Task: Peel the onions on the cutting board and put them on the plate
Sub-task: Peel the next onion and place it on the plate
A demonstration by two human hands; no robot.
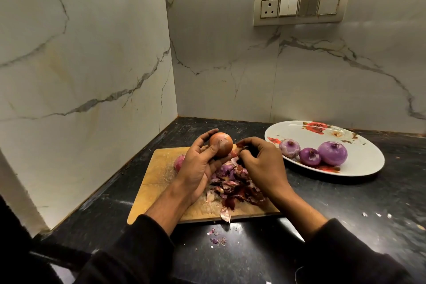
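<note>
My left hand [198, 163] grips an unpeeled brown onion [221, 145] above the wooden cutting board [156, 182]. Just to its right, my right hand [262, 163] has its fingers curled and pinches a scrap of dark red skin [241, 145] beside the onion. A heap of purple and red onion peels [235, 184] lies on the board under both hands. Another reddish onion [179, 162] sits on the board, partly hidden behind my left hand. Three peeled purple onions [332, 152] rest on the white flowered plate [368, 166] at the right.
The board and plate stand on a black counter [345, 210] in a corner of marble walls. Small peel scraps [215, 236] lie on the counter in front of the board. A switch panel [299, 6] is on the back wall.
</note>
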